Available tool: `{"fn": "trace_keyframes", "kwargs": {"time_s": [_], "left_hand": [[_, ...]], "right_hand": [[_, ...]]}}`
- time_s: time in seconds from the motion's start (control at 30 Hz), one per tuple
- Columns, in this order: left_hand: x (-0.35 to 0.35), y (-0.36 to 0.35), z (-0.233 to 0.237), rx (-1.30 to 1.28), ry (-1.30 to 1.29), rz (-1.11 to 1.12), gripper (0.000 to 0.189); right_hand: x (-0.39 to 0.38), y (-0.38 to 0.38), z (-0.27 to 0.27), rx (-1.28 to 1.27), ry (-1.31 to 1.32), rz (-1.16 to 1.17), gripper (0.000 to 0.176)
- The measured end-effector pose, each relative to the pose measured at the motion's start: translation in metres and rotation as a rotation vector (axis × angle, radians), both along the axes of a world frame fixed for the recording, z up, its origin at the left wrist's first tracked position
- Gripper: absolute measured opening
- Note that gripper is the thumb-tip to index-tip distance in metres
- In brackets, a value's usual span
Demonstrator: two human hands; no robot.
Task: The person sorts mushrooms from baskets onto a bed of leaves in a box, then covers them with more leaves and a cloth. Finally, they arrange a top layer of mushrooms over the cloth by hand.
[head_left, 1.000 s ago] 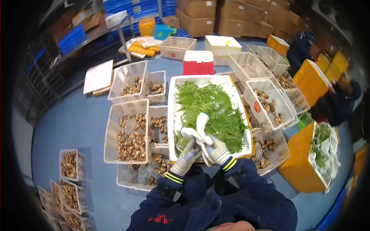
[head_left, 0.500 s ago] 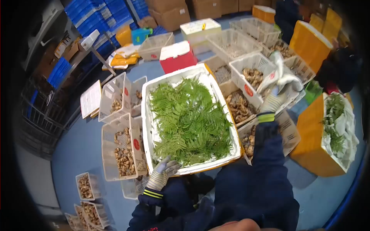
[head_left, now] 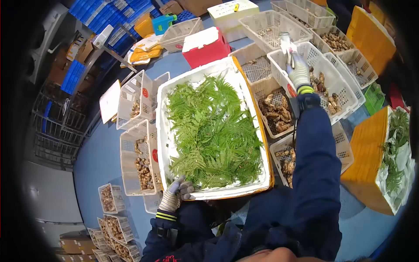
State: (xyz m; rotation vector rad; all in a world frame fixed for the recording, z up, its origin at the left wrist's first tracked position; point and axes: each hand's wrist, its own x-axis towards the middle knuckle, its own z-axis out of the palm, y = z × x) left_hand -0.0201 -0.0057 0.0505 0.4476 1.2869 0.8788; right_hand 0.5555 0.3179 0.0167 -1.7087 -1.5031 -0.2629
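Note:
A white foam box [head_left: 163, 135] with yellow tape around its outside sits in front of me, with green fern fronds [head_left: 211, 131] spread inside. My left hand [head_left: 175, 194], in a striped grey-tipped glove, is closed over the box's near left rim. My right hand [head_left: 299, 70], gloved too, reaches forward over a white crate [head_left: 323, 50] of mushrooms [head_left: 325, 87]. Its fingers are closed on a white, cloth-like thing with red print [head_left: 286, 43], which sticks out past the fingertips; its kind I cannot tell.
Crates of mushrooms [head_left: 135, 163] flank the foam box on the left, others [head_left: 276, 111] on the right. A red box with a white lid [head_left: 205, 48] stands beyond it. At right is a yellow-taped foam box [head_left: 366, 161] with ferns. Metal racks [head_left: 61, 126] line the left side.
My right hand has moved forward and left, carrying the white thing off the crate, so more mushrooms show. The left hand stays at the foam box's near left rim. The view has shifted.

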Motion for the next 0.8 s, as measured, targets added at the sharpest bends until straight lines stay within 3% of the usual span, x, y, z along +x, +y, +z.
{"fn": "trace_keyframes", "kwargs": {"time_s": [0.03,0.1,0.17,0.23,0.3,0.4,0.43,0.57,0.63,0.7,0.73,0.8], "left_hand": [[0.0,-0.001,0.0,0.004,-0.012,0.007,0.063],[0.001,-0.003,-0.001,0.01,-0.024,0.003,0.064],[0.0,-0.002,0.001,0.017,-0.016,-0.017,0.064],[-0.001,0.0,0.004,-0.011,-0.006,-0.061,0.067],[-0.003,-0.002,0.001,0.007,-0.036,-0.085,0.072],[-0.012,-0.008,-0.002,0.078,-0.119,-0.145,0.085],[-0.016,-0.01,-0.013,0.113,-0.143,-0.125,0.085],[-0.017,-0.011,-0.013,0.132,-0.257,-0.067,0.067],[-0.008,-0.011,0.001,0.126,-0.266,0.033,0.049],[-0.024,-0.003,-0.03,0.278,-0.234,0.137,0.049],[-0.027,-0.001,-0.039,0.412,-0.38,0.29,0.035],[-0.055,0.006,-0.051,0.494,-0.44,0.386,0.019]], "right_hand": [[-0.01,-0.021,-0.002,-0.124,0.073,0.026,0.039],[-0.018,-0.053,-0.037,-0.06,0.068,0.125,0.031],[-0.029,-0.085,-0.051,-0.184,0.096,0.137,0.027],[-0.039,-0.126,-0.072,-0.095,0.159,0.145,0.024],[-0.049,-0.168,-0.058,-0.074,-0.007,0.193,0.024],[-0.057,-0.191,-0.055,-0.157,0.2,0.174,0.025],[-0.068,-0.194,-0.045,-0.049,0.095,0.13,0.024],[-0.143,-0.197,0.019,-0.058,0.216,0.397,0.022],[-0.187,-0.206,0.046,-0.237,0.063,0.543,0.029],[-0.23,-0.216,0.055,-0.437,-0.087,0.776,0.038],[-0.251,-0.227,0.059,-0.582,-0.185,0.868,0.04],[-0.281,-0.245,0.052,-0.799,-0.303,1.06,0.042]]}}
